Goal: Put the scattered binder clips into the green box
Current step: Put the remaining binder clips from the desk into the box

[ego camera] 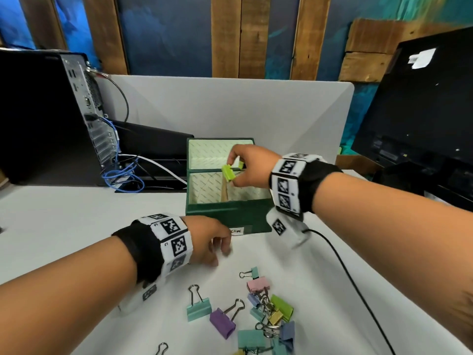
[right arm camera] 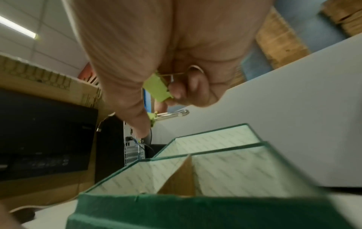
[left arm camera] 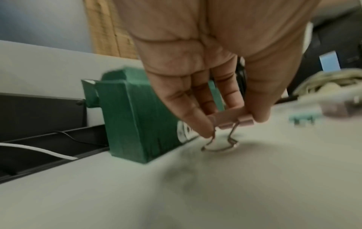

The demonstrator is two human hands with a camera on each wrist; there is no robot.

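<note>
Holding a lime-green metal binder clip [ego camera: 228,172] over the open green cardboard box [ego camera: 230,216], your right hand [ego camera: 252,168] pinches it between thumb and curled fingers; a second lime-green clip [right arm camera: 151,118] shows at the fingertips in the right wrist view, largely hidden. The box stands on the white desk [ego camera: 76,226], just beyond the loose pile of pastel binder clips [ego camera: 266,313] near you. Your left hand [ego camera: 208,240] reaches palm-down beside the box front, thumb and fingers closed on a pink binder clip [left arm camera: 231,118] whose wire handle touches the desk; the head view hides that clip beneath the hand. Motion blur softens the left wrist view. The box's handwritten label [ego camera: 236,231] is partly covered.
</note>
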